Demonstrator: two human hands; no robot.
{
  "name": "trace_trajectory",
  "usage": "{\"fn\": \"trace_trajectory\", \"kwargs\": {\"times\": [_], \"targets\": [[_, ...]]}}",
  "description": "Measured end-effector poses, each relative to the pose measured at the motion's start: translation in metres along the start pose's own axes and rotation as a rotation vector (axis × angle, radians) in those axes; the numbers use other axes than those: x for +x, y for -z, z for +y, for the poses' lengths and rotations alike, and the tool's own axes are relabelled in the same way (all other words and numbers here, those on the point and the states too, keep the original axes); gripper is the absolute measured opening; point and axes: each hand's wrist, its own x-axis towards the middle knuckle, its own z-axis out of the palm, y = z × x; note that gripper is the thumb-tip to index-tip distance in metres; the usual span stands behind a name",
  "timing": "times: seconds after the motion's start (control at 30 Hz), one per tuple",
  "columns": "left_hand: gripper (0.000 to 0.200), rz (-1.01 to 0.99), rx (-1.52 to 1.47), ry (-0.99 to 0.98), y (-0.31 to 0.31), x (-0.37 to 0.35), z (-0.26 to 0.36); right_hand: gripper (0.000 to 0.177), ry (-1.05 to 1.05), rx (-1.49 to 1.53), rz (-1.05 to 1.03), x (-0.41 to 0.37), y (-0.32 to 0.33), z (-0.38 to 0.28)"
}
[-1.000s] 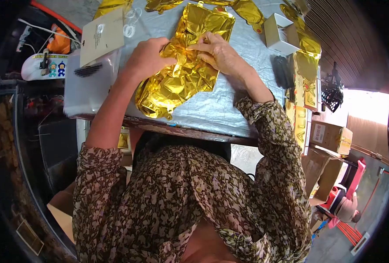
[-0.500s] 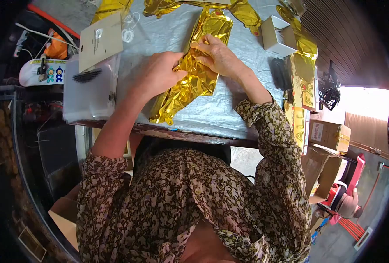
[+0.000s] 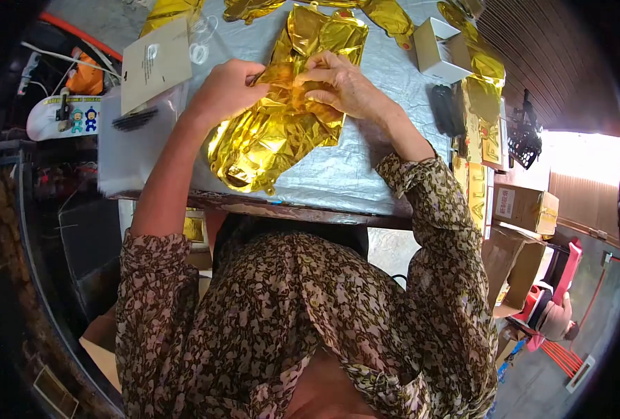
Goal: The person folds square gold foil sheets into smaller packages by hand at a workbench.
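A crinkled gold foil sheet (image 3: 271, 143), shaped like a flat foil balloon, lies slantwise on the silvery table cover (image 3: 366, 174). My left hand (image 3: 230, 91) pinches its left edge between thumb and fingers. On the upper right part of the foil, my right hand (image 3: 338, 87) grips it with curled fingers. The foil is spread wide below my hands, with its lower end close to the table's front edge.
At left are a beige card (image 3: 156, 66), white string loops (image 3: 199, 53) and clear plastic bags (image 3: 135, 160). A white open box (image 3: 443, 52) and a black bundle (image 3: 447, 110) stand right. More gold foil (image 3: 390, 21) lies behind. Another person (image 3: 558, 318) is far right.
My left hand has moved left and slightly up, drawing the foil's edge with it. The folded foil has opened out wider to the left. My right hand has hardly shifted.
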Motion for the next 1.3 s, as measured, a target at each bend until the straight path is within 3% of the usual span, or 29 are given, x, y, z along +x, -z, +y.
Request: {"fn": "trace_trajectory", "kwargs": {"times": [0.1,0.2,0.27,0.37,0.47,0.7,0.87,1.1,1.2,1.27,1.3], "targets": [[0.033,0.064,-0.149,-0.031,-0.007,0.002,-0.005,0.034,-0.026,-0.006,-0.013,0.001,-0.002,0.002],[0.039,-0.046,-0.199,0.053,-0.003,-0.001,0.006,0.035,-0.014,0.013,-0.022,0.000,-0.001,0.002],[0.046,-0.008,-0.143,-0.108,-0.008,-0.001,0.001,0.035,-0.044,-0.072,-0.069,-0.001,0.005,-0.010],[0.049,-0.020,-0.129,-0.089,-0.008,0.004,0.000,0.035,-0.042,-0.052,-0.076,-0.001,0.006,-0.011],[0.044,-0.087,-0.238,0.026,-0.008,0.009,0.001,0.034,-0.067,-0.047,-0.089,-0.001,0.007,-0.014],[0.038,-0.099,-0.160,-0.016,-0.024,0.010,0.018,0.034,-0.053,-0.044,-0.076,-0.002,0.000,-0.006],[0.034,-0.055,-0.229,-0.057,-0.042,0.007,0.026,0.025,-0.052,-0.106,-0.059,-0.005,0.005,-0.012],[0.044,-0.085,-0.291,0.036,-0.055,0.006,0.033,0.023,-0.006,-0.096,0.015,-0.011,-0.001,-0.004],[0.032,0.032,-0.355,0.013,-0.063,0.006,0.029,0.020,0.065,0.038,0.137,-0.014,-0.009,0.006],[0.031,0.062,-0.157,0.002,-0.056,0.002,0.044,0.018,-0.033,0.323,0.221,-0.013,-0.009,0.007],[0.031,0.065,-0.158,0.001,-0.054,0.004,0.046,0.018,-0.031,0.321,0.221,-0.013,-0.008,0.007]]}}
